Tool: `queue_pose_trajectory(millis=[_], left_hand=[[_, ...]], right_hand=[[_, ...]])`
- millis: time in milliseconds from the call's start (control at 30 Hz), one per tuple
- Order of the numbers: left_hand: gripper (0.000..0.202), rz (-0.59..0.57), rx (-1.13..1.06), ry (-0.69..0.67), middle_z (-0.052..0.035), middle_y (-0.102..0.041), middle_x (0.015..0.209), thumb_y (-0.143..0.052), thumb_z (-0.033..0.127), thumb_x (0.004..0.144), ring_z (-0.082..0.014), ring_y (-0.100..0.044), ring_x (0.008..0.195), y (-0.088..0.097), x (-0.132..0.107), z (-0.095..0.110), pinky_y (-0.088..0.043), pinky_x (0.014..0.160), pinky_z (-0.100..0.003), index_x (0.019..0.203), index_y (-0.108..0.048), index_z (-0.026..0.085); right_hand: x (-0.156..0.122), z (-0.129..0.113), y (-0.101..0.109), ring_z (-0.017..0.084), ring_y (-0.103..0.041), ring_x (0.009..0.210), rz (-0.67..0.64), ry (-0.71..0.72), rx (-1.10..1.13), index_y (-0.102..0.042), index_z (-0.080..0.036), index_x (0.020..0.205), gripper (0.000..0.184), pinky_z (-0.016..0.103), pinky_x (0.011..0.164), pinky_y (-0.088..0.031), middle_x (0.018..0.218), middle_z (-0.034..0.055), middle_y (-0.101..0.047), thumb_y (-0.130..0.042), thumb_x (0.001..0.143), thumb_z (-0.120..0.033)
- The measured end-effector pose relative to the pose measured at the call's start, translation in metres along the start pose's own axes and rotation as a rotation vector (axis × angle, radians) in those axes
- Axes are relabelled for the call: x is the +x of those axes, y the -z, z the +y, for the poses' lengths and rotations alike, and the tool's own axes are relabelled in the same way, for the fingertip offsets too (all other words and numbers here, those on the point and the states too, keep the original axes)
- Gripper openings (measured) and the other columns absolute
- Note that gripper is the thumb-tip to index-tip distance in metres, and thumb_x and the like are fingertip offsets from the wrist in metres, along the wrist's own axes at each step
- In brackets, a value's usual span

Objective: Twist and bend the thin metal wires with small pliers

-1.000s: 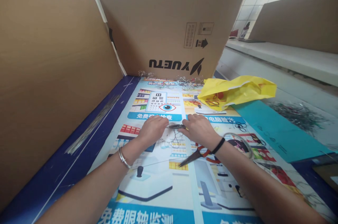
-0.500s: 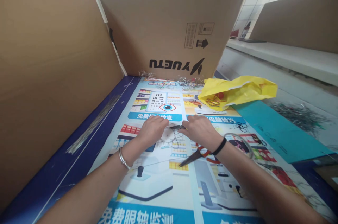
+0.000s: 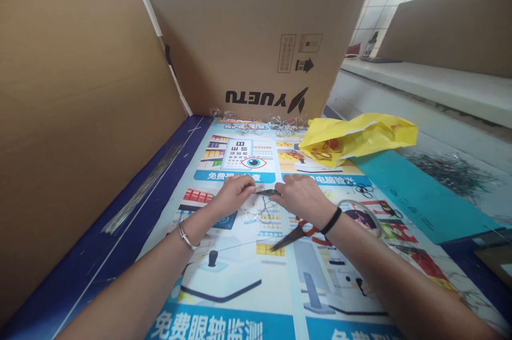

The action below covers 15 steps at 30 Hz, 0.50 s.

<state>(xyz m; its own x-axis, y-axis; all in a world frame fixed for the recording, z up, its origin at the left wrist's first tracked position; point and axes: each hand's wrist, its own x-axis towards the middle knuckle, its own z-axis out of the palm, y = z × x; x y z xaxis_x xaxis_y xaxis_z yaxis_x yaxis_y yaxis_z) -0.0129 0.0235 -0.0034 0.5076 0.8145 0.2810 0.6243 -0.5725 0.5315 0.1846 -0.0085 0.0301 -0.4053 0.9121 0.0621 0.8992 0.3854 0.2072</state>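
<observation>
Pliers (image 3: 267, 192), dark and pointed, are at centre, between the two hands, above the printed sheet (image 3: 276, 276); nose points left. Left to right from here.

Far left: tall cardboard panel (image 3: 88, 116) upright along the blue surface (image 3: 120, 254). Beside it, on the blue, a bundle of straight wires (image 3: 142, 188) lies lengthwise.

Left hand (image 3: 234, 193): metal bangle (image 3: 185, 236) at wrist, fingers curled, fingertips just beside the pliers' nose. Tightness of the curl, and whether a wire is pinched in it, cannot be told.

Centre: loose loops of thin wire (image 3: 262, 211) just below the tool. Behind, a second panel (image 3: 248, 46) stands upright, its "YUETU" lettering inverted; tangled wire bits (image 3: 288, 124) lie along its foot.

Right hand (image 3: 302, 196): fingers closed around the pliers' handles, which are mostly hidden in the grip. Black band (image 3: 332, 221) at wrist. Scissors (image 3: 288, 237) lie on the printed sheet, blades toward lower left, orange handles partly covered by the right wrist.

Right: yellow bag (image 3: 360, 137), mouth facing the hands; small black loops (image 3: 364, 189); teal sheet (image 3: 424, 196). Beyond the latter, a heap of tangled wire (image 3: 448, 174).
</observation>
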Motion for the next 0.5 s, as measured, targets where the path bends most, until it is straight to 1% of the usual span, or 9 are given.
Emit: queue_pose_trajectory(millis=[167, 400, 500], left_hand=[[0.015, 0.002, 0.048, -0.003, 0.0026, -0.058, 0.072, -0.042, 0.020, 0.084, -0.0138, -0.050, 0.076, 0.0005, -0.0002, 0.0004, -0.036, 0.072, -0.027, 0.076, -0.055, 0.020], [0.014, 0.022, -0.056, -0.014, 0.0020, -0.057, 0.074, -0.042, 0.021, 0.083, -0.0125, -0.051, 0.073, -0.0020, 0.0000, -0.0010, -0.038, 0.069, -0.025, 0.076, -0.055, 0.019], [0.014, 0.021, -0.057, -0.003, 0.0017, -0.058, 0.074, -0.043, 0.021, 0.083, -0.0128, -0.051, 0.073, -0.0019, 0.0001, -0.0007, -0.039, 0.069, -0.025, 0.076, -0.055, 0.019]], right_hand=[[-0.0013, -0.0002, 0.0010, 0.020, -0.058, 0.078, 0.005, -0.001, 0.010, -0.066, -0.018, 0.088, 0.043, 0.027, 0.062, -0.033, 0.083, 0.0102, -0.061, -0.038, 0.086, -0.051], [-0.0017, 0.0016, -0.0011, 0.021, -0.057, 0.075, 0.031, 0.019, -0.005, -0.066, -0.020, 0.089, 0.042, 0.028, 0.061, -0.032, 0.083, 0.0089, -0.061, -0.038, 0.085, -0.052], [-0.0017, 0.0014, -0.0007, 0.021, -0.057, 0.076, 0.028, 0.020, -0.004, -0.066, -0.020, 0.089, 0.043, 0.028, 0.062, -0.033, 0.083, 0.0094, -0.061, -0.037, 0.086, -0.052]])
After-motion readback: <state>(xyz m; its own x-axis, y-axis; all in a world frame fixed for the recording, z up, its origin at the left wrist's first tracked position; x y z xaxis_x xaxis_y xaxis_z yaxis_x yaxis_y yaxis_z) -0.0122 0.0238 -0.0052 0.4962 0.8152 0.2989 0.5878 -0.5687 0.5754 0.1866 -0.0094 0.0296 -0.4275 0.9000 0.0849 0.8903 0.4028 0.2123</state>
